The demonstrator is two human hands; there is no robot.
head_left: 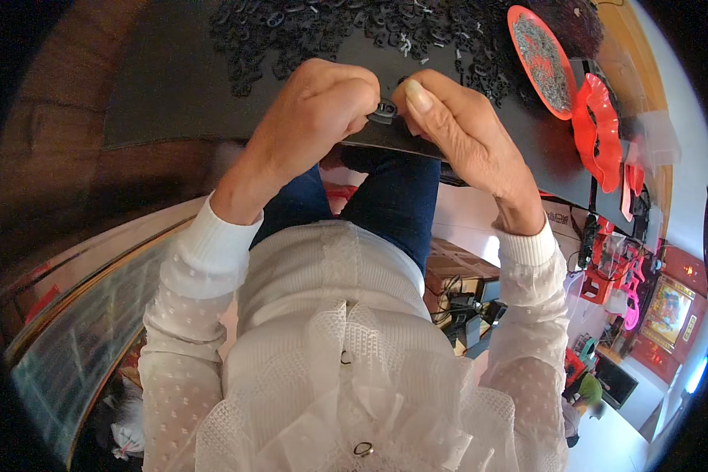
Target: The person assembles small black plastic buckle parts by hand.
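Observation:
Between my hands, just above the table's near edge, is a small black oval plastic piece (383, 111) with holes in it. My left hand (318, 110) is closed, its thumb and fingers pinching the piece at one end. Close against the other end is my right hand (456, 118), also closed, with the thumb pressed on the bent forefinger. Whatever lies inside the right fingers is hidden. Beyond the hands, a wide pile of loose black plastic pieces (291, 35) covers the far part of the dark table (181, 98), with a few small white pieces (405, 45) among them.
At the right, a red plate (564, 112) holds many small grey metal bits. Beside it stands a red wavy-rimmed dish (594, 138). My legs (389, 197) are under the table edge. A glass-topped surface (79, 315) lies at the lower left.

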